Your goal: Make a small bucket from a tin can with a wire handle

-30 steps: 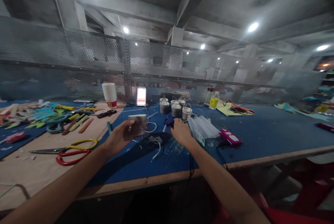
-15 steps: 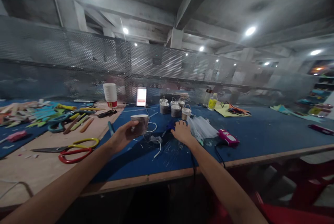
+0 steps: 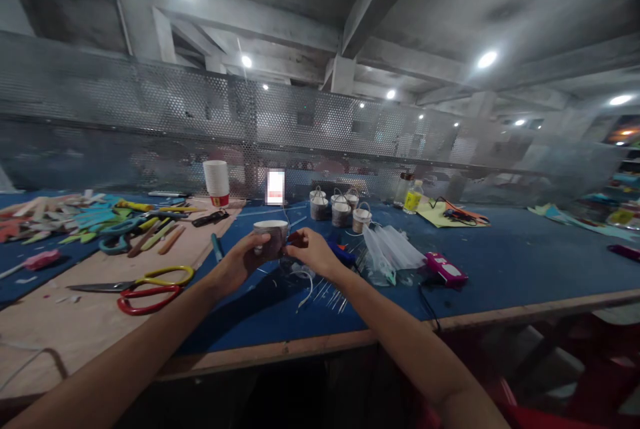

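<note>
Cup (image 3: 274, 240) in left hand (image 3: 243, 254), right hand (image 3: 314, 250) just right of it; handled buckets (image 3: 341, 213) behind, before the perforated screen (image 3: 320, 116). Scissors (image 3: 131, 285) at table's (image 3: 510, 259) left, stack of paper cups (image 3: 216, 180) farther back. Plastic bag (image 3: 395, 249) to the right, bottle (image 3: 413, 198) behind it.

The held cup (image 3: 277, 242) was coloured greyish-brown and rimmed in white. The table (image 3: 505, 252) was surfaced largely in blue. Red and yellow were seen on the scissors (image 3: 134, 286). The stacked white cups (image 3: 217, 179) were banded in red.

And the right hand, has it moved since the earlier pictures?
Yes. Judged against the white plastic bag, the right hand has moved left, away from the bag and close to the cup in the left hand.
</note>
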Demonstrator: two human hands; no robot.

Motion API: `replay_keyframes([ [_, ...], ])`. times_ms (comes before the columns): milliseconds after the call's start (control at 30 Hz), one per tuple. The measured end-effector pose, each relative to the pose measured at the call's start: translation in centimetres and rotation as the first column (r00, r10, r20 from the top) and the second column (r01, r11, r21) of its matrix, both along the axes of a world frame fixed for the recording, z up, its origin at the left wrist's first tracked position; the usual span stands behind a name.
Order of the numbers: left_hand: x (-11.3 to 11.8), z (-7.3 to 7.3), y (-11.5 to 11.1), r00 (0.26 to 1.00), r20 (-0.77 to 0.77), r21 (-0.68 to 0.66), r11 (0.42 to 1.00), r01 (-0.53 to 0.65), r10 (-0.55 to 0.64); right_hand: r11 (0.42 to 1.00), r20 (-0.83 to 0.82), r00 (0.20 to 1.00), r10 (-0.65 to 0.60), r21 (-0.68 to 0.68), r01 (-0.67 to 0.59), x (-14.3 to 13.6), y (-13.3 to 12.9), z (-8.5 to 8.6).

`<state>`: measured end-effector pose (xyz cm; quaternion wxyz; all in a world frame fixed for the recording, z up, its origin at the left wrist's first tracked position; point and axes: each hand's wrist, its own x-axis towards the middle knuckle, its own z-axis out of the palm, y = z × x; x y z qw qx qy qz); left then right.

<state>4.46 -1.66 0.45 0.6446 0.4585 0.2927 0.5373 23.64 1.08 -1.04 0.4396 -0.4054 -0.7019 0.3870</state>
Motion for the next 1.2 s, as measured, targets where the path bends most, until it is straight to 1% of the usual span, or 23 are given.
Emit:
replay_keyframes([
  [167,0.3,0.1,-0.1,1.000,0.011,-0.010,1.000,0.008,-0.008,0.996,-0.090,0.995,0.053,0.071,-0.046,0.2,0.0,-0.1],
  [233,0.3,0.0,0.0,0.999,0.021,-0.026,0.999,0.037,-0.036,0.996,-0.150,0.987,0.066,0.062,-0.057,0.3,-0.4,0.3],
  [367,0.4,0.2,-0.1,0.996,0.028,-0.063,0.995,0.082,-0.080,0.997,-0.264,0.962,0.073,-0.007,-0.078,0.4,-1.3,1.2],
  [433,0.4,0.3,-0.2,0.996,0.024,-0.081,0.993,0.085,-0.083,0.997,-0.274,0.959,0.069,-0.008,-0.074,0.5,-1.5,1.5],
  [533,0.3,0.1,-0.1,0.995,0.002,-0.095,0.991,0.097,-0.097,0.999,-0.274,0.961,0.043,0.022,-0.039,0.5,-1.3,1.4],
  [733,0.2,-0.8,0.3,0.984,-0.077,0.018,0.986,0.164,-0.162,0.999,-0.319,0.947,0.029,0.038,-0.018,0.4,-0.8,1.0],
  [867,0.4,-0.8,0.3,0.984,-0.076,0.010,0.987,0.162,-0.161,0.999,-0.341,0.940,0.009,0.039,0.005,0.5,-0.9,1.2],
  [1000,0.4,-0.7,0.2,0.988,-0.059,-0.014,0.990,0.144,-0.144,0.999,-0.330,0.944,-0.001,0.049,0.018,0.5,-1.0,1.3],
  [1200,0.4,-0.7,0.2,0.987,-0.068,-0.001,0.990,0.143,-0.143,0.998,-0.368,0.930,0.022,0.057,-0.002,0.5,-1.0,1.3],
])
